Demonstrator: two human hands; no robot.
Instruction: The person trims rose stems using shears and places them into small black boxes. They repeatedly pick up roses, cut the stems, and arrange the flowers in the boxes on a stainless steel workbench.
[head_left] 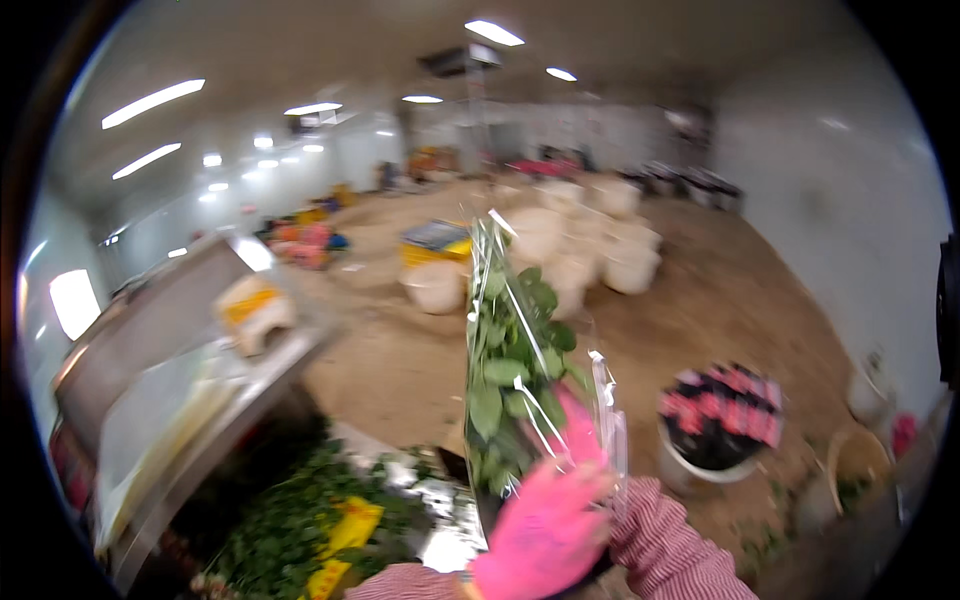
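Observation:
A bunch of green leafy stems point(510, 360) stands upright before me in a clear plastic sleeve with shiny edges. My left hand point(545, 530), in a pink glove, comes across from the lower left and closes round the lower part of the bunch. My right hand point(580, 425), gloved in pink too, is on the bunch's right side, partly covered by the film and by my left hand. Any flower heads are hidden. Both forearms wear red-and-white striped sleeves point(675, 550).
At left, a metal table point(270, 375) holds plastic sheets point(165, 430) and a white-and-yellow box point(255, 310). Cut greenery point(290, 510) lies below it with yellow pieces. A bucket point(690, 470) of pink-and-black wrapped bundles stands right. Several white buckets point(630, 260) stand farther back.

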